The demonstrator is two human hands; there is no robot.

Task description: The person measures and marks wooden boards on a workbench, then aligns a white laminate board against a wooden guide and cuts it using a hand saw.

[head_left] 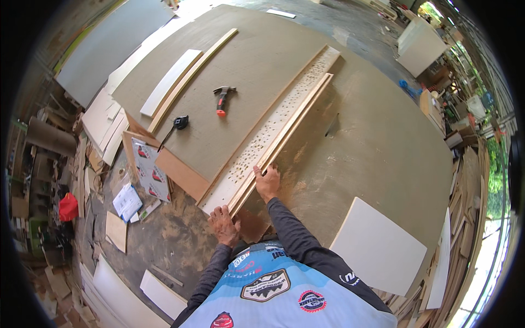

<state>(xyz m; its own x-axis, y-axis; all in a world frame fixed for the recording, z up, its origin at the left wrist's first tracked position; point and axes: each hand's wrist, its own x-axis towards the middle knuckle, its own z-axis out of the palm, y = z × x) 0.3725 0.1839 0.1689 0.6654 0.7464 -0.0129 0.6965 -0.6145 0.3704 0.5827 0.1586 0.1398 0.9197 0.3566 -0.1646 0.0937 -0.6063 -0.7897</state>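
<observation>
A long, narrow white board (249,157) lies diagonally across the big table, its face dotted with many small tan blobs. A thin brown strip (262,118) runs along its left edge. Against its right side lies a long pale wooden strip (298,121), grooved lengthwise. My left hand (223,226) is at the near end, its bent fingers on the board's end and the strip. Farther up, my right hand (267,183) grips the wooden strip from the right side, thumb and fingers on its edge. The undersides of both hands are hidden.
A claw hammer (222,100) and a black tape measure (180,122) lie left on the table (383,136). Beyond them are a white strip (170,82) and a wooden batten (194,76). A white panel (377,246) overhangs the near right edge. Offcuts (462,218) pile up at right.
</observation>
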